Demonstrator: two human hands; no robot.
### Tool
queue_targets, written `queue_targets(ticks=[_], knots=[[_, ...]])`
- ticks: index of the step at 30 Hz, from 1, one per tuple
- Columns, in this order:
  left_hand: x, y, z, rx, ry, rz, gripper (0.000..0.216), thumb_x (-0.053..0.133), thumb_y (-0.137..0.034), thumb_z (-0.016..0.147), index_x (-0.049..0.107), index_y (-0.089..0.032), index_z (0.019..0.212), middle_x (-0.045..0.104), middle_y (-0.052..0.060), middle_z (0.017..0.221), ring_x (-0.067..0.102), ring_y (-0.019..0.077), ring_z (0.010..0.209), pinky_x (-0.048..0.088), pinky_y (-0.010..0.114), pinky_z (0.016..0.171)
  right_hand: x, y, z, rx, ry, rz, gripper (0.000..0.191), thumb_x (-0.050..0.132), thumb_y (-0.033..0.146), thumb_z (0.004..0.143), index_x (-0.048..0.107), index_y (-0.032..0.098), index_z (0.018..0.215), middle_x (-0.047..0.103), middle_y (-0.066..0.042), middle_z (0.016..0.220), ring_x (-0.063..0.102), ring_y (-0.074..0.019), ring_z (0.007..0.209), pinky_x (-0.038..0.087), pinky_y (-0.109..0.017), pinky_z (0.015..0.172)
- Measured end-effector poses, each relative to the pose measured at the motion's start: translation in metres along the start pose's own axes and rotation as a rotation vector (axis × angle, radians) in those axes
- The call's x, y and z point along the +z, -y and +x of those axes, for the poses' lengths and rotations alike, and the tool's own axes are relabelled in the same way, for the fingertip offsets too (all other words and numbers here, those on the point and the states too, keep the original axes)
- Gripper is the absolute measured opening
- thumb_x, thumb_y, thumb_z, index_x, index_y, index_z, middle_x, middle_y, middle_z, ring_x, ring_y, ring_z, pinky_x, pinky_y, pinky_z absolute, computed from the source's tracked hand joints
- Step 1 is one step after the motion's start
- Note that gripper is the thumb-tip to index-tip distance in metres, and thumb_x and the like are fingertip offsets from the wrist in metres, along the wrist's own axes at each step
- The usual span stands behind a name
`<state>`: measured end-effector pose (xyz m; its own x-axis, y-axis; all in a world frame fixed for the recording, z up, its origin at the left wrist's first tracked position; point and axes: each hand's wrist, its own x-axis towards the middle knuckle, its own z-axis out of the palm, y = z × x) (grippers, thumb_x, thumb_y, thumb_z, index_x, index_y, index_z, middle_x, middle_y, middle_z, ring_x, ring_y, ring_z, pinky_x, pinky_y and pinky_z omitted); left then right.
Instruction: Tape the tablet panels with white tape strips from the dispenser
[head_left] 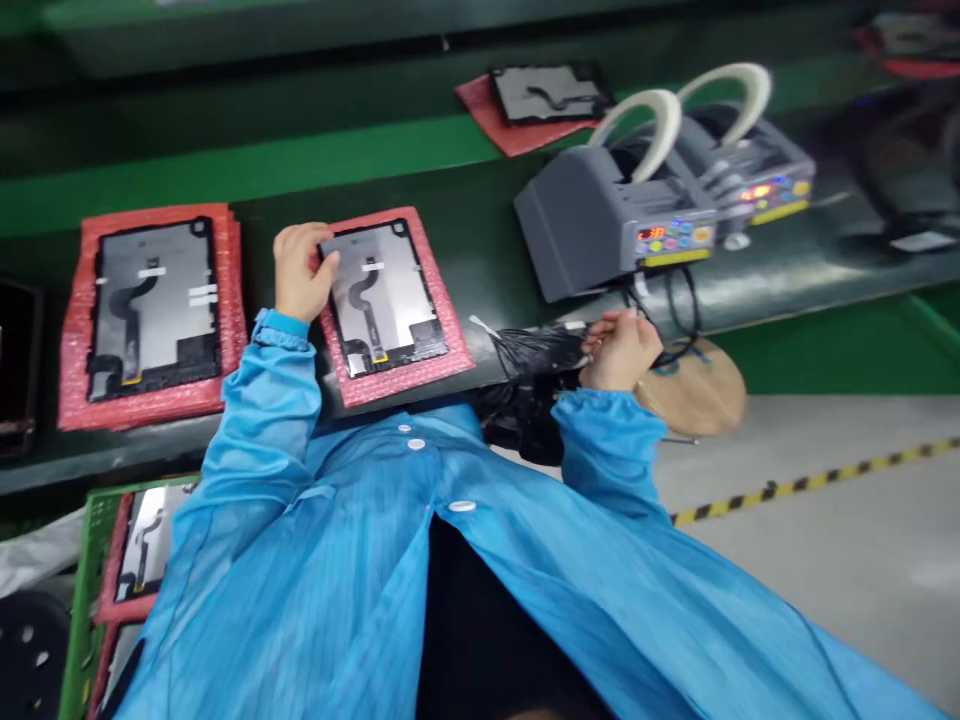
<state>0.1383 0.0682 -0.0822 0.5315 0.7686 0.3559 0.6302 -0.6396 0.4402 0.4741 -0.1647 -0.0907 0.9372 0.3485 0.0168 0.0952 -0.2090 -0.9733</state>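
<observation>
A tablet screen panel [390, 295] with a dark flex cable on its back lies on a pink bubble-wrap pouch [375, 385]. At the panel's upper left edge is my left hand [302, 268], its thumb and forefinger apart and touching the border. Farther right, my right hand [621, 350] has its fingers curled and pinched together beside a bundle of black cables [536, 350]. Anything between those fingertips is too small or hidden to make out. Another panel [161, 310] rests on stacked pink pouches [75, 350] to the left.
Two grey tape dispensers [577, 220] with white tape rolls stand at the right of the dark bench. Behind them lies another panel [551, 95] on pink wrap. A green crate [86, 580] holds panels at lower left. A round wooden stool [701, 385] is below the bench.
</observation>
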Motion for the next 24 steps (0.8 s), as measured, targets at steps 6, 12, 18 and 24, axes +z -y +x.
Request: queue_targets(ticks=[6, 12, 18, 24], knots=[[0.012, -0.052, 0.003, 0.155, -0.032, -0.079, 0.04, 0.046, -0.06, 0.087, 0.058, -0.031, 0.112, 0.065, 0.003, 0.121, 0.046, 0.0314, 0.129, 0.029, 0.063, 0.109, -0.015, 0.014, 0.036, 0.102, 0.052, 0.087, 0.049, 0.049, 0.072, 0.08, 0.047, 0.024, 0.072, 0.058, -0.002, 0.068, 0.055, -0.013, 0.059, 0.04, -0.026, 0.047], [0.016, -0.079, -0.005, 0.224, -0.057, -0.108, 0.018, 0.055, -0.038, 0.086, 0.06, -0.029, 0.101, 0.065, 0.006, 0.121, 0.054, 0.0309, 0.118, 0.034, 0.06, 0.108, -0.019, 0.003, 0.042, -0.14, -0.118, -0.038, 0.05, 0.038, 0.074, 0.084, 0.041, 0.025, 0.075, 0.051, 0.0, 0.067, 0.059, -0.0159, 0.064, 0.042, -0.027, 0.049], [0.023, -0.092, 0.0, 0.252, 0.012, -0.148, 0.016, 0.057, -0.035, 0.084, 0.062, -0.028, 0.098, 0.066, 0.007, 0.119, 0.054, 0.0311, 0.115, 0.035, 0.059, 0.107, -0.021, 0.002, 0.043, -0.078, -0.075, 0.136, 0.046, 0.03, 0.069, 0.091, 0.041, 0.024, 0.088, 0.06, -0.001, 0.083, 0.066, -0.0122, 0.073, 0.045, -0.021, 0.05], [0.032, -0.104, 0.004, 0.327, 0.056, -0.136, 0.016, 0.054, -0.034, 0.086, 0.063, -0.027, 0.097, 0.068, 0.007, 0.115, 0.057, 0.0295, 0.111, 0.038, 0.058, 0.104, -0.011, 0.014, 0.047, -0.027, -0.052, 0.141, 0.036, 0.049, 0.059, 0.09, 0.034, 0.026, 0.091, 0.06, 0.003, 0.083, 0.069, -0.0102, 0.074, 0.051, -0.019, 0.055]])
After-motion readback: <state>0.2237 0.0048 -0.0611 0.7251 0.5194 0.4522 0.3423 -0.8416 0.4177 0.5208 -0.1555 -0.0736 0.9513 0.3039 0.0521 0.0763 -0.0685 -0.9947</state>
